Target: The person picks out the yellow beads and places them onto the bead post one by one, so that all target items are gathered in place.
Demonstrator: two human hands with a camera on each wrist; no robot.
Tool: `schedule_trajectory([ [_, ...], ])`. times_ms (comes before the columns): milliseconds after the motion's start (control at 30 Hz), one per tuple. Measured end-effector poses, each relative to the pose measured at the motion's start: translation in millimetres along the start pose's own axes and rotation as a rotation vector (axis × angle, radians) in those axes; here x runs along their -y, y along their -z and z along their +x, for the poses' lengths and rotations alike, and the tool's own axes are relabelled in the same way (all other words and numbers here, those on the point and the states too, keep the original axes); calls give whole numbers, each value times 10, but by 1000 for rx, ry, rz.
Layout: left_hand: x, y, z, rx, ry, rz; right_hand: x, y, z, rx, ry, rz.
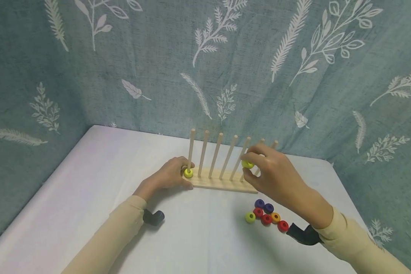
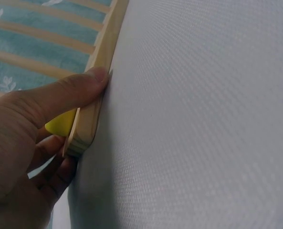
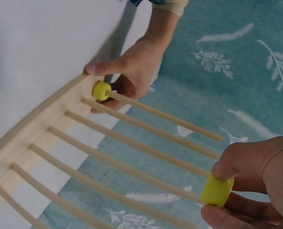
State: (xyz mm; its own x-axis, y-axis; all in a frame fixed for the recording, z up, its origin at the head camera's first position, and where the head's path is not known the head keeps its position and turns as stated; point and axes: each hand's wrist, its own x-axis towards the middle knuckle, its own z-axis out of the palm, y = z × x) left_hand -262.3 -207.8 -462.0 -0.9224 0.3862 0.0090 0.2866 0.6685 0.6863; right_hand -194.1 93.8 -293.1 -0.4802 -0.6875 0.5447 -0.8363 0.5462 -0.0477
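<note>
A wooden base [image 1: 222, 185] bears a row of several upright pegs [image 1: 215, 156]. One yellow bead [image 1: 188, 173] sits low around the leftmost peg. My left hand [image 1: 171, 174] grips the left end of the base, its thumb on the front edge and its fingers behind, as the left wrist view shows. Between thumb and fingers, my right hand [image 1: 274, 171] pinches another yellow bead [image 3: 217, 190]. In the right wrist view that bead is held level with the upper part of the pegs, close to a middle peg's tip; whether it touches the peg I cannot tell.
On the white table [image 1: 123, 236], right of centre, lie loose beads: two purple [image 1: 259, 204], three red [image 1: 266, 219], one orange [image 1: 275, 217] and one yellow-green [image 1: 250, 217]. They lie below the right forearm. A leaf-patterned curtain [image 1: 171, 76] stands behind the table and at its sides.
</note>
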Motion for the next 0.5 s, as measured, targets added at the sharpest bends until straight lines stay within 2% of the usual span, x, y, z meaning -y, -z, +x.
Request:
schedule_trajectory([
  [500, 7, -7, 6, -2, -10, 1, 70, -15, 408, 2, 81, 21],
])
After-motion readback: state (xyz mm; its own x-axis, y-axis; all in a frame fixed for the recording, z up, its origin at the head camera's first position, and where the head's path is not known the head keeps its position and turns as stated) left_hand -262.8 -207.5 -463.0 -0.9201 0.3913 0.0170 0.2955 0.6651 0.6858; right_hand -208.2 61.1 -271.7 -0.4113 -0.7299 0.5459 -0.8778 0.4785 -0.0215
